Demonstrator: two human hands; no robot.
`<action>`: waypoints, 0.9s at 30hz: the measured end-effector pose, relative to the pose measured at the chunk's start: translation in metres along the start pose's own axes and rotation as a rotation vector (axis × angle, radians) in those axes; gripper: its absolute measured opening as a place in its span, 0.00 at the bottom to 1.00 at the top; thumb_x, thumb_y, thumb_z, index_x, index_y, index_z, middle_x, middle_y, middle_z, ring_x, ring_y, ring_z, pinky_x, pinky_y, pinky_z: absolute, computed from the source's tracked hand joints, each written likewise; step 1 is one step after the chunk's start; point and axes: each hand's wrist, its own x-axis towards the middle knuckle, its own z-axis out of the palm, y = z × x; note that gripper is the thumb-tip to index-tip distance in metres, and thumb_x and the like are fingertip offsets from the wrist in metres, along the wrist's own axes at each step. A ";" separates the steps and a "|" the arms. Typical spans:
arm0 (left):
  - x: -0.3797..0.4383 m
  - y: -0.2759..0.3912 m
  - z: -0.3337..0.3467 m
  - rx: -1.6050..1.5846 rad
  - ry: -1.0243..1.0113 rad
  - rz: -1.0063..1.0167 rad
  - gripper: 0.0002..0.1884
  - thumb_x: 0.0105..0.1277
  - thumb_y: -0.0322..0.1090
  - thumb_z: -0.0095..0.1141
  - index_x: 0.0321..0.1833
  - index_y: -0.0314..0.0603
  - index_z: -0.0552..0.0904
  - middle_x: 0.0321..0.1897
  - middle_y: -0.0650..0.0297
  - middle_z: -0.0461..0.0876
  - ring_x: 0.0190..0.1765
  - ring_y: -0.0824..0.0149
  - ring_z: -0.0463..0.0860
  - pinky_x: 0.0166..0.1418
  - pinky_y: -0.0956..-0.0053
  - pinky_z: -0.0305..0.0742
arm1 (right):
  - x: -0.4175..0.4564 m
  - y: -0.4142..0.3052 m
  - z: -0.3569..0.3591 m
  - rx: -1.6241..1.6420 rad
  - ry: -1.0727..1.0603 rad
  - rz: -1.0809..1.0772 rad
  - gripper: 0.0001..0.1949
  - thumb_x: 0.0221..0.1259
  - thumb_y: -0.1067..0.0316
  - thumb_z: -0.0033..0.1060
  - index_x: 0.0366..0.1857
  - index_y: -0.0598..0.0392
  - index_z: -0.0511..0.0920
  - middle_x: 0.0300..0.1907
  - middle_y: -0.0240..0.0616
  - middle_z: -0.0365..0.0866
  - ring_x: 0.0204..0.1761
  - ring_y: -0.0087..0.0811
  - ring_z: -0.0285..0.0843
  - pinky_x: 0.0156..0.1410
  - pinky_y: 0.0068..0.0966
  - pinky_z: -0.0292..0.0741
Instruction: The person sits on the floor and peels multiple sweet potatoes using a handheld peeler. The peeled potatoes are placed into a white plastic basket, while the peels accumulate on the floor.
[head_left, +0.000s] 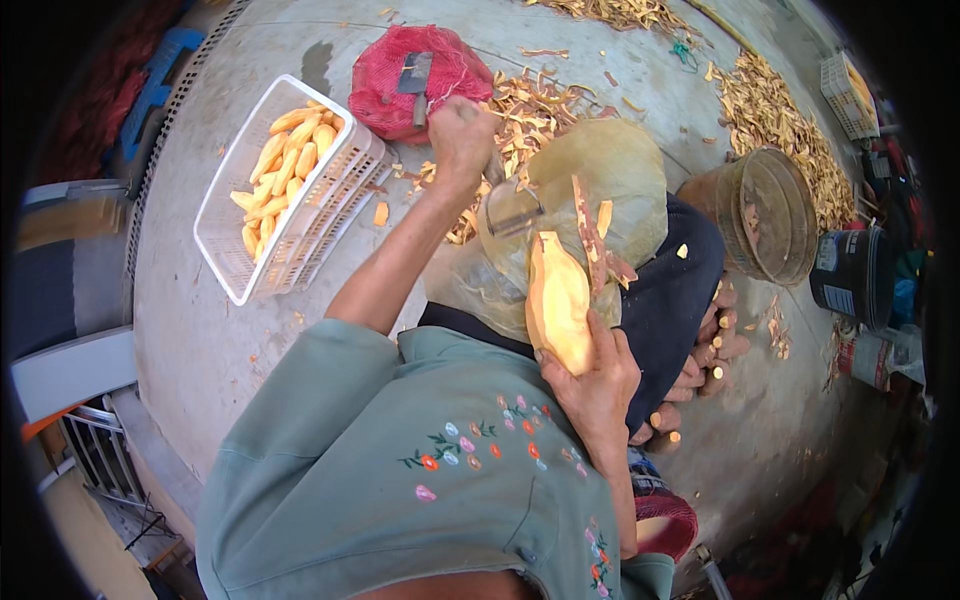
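My left hand grips a blurred Y-shaped peeler, whose frame hangs over the plastic sheet on my lap. Resting in my right hand is a large sweet potato, its visible side pale orange and peeled. The fingers wrap around its lower end. A long strip of reddish peel and smaller scraps lie on the yellowish plastic sheet just beyond it. The peeler and the sweet potato are apart. Beyond my left hand, a small cleaver lies on a red mesh sack.
Left stands a white plastic crate of peeled sweet potatoes. Peelings lie ahead, with a larger heap farther right. Unpeeled sweet potatoes with cut ends lie beside my right leg, near a brown bucket and a black bucket.
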 end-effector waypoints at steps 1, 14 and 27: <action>-0.008 -0.004 0.002 -0.073 -0.042 -0.035 0.06 0.43 0.28 0.55 0.25 0.35 0.74 0.18 0.65 0.73 0.23 0.72 0.71 0.29 0.75 0.67 | 0.000 0.001 -0.001 0.017 -0.009 0.009 0.33 0.29 0.59 0.75 0.47 0.64 0.75 0.30 0.47 0.75 0.27 0.43 0.77 0.32 0.32 0.76; -0.020 -0.014 0.027 0.125 -0.023 0.283 0.05 0.44 0.28 0.53 0.24 0.36 0.73 0.12 0.58 0.71 0.18 0.65 0.72 0.24 0.69 0.67 | 0.008 0.009 -0.004 0.065 -0.060 -0.010 0.32 0.31 0.61 0.74 0.46 0.67 0.76 0.25 0.47 0.73 0.24 0.42 0.75 0.29 0.32 0.74; -0.017 -0.003 0.022 0.073 -0.069 0.175 0.06 0.42 0.30 0.55 0.23 0.37 0.75 0.14 0.59 0.74 0.22 0.65 0.75 0.29 0.67 0.70 | 0.008 0.007 -0.007 -0.043 -0.058 -0.146 0.34 0.26 0.60 0.75 0.46 0.64 0.76 0.25 0.42 0.70 0.20 0.39 0.73 0.24 0.31 0.72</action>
